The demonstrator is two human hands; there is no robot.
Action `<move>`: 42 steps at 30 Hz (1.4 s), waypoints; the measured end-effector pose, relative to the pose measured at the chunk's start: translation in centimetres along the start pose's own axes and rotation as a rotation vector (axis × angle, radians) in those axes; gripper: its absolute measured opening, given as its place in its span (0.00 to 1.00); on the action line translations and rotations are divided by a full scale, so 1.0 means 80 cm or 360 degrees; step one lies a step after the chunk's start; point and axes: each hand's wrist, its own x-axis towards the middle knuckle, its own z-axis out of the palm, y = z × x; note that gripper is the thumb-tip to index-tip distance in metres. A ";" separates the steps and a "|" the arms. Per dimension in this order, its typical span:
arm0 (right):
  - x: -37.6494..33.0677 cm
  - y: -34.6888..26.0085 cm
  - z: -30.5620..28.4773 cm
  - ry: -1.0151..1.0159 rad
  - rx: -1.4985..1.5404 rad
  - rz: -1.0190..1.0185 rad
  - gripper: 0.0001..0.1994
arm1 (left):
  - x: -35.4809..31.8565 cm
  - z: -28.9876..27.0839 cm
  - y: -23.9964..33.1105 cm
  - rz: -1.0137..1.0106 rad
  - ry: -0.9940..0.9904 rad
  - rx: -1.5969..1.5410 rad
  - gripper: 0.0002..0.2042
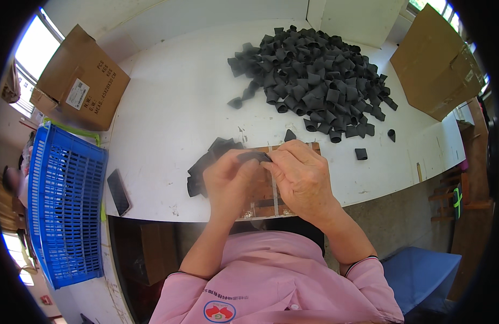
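Tabletop [168, 81], white and scuffed, curves across the room beneath a big heap of dark folded pieces [325, 81]. One carton [82, 78] stands at the left and another carton [436, 65] at the right; a blue plastic basket [68, 205] and a phone [118, 193] lie along the left side, with windows bright beyond. A brown board [263, 186] crossed by pale strips sits at the near edge, partly covered by the hands.

Hard to make out is the dark piece [254, 156] being handled: fingers hide much of it (its full outline cannot be told). A looser dark cluster [198, 173] is partly behind the left hand [228, 181] and blurred; the basket's surroundings are cut off by the dark rim.

The dark piece is above the board, its visible long axis running roughly left to right, toward the right hand [301, 175]; which end is which, I cannot tell. Left thumb and fingers are closed around it, while the right fingertips pinch narrowly at its right end.
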 end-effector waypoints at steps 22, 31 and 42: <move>-0.013 0.022 0.010 -0.0089 0.0743 0.0373 0.06 | 0.016 0.002 0.036 0.0908 -0.0289 0.1175 0.14; -0.024 0.018 0.023 0.0011 0.0286 0.0214 0.06 | 0.017 0.004 0.024 0.0559 -0.0262 0.0742 0.05; -0.017 0.023 0.017 -0.0111 0.0308 0.0152 0.07 | 0.020 -0.004 0.015 0.0591 -0.0290 0.0714 0.04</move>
